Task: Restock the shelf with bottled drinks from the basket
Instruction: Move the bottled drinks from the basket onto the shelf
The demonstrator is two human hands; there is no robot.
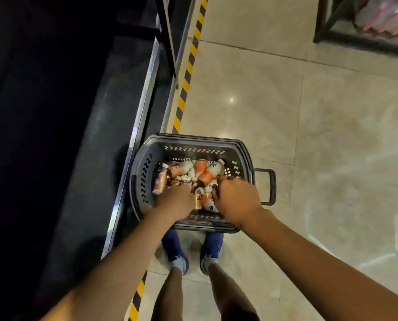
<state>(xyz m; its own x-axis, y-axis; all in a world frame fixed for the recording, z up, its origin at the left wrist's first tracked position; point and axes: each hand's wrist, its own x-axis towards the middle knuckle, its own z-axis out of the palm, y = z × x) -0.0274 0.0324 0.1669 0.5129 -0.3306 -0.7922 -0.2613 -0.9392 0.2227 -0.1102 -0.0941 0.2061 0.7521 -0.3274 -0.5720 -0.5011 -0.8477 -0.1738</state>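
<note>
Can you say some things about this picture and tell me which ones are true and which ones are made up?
1. The left hand and right hand both reach down into the basket. True.
2. The basket sits up on the shelf. False: it stands on the tiled floor beside the shelf.
3. The basket has nothing in it. False: bottles lie piled inside.
4. The person wears blue shoes. True.
5. The striped tape on the floor is red and white. False: it is yellow and black.
</note>
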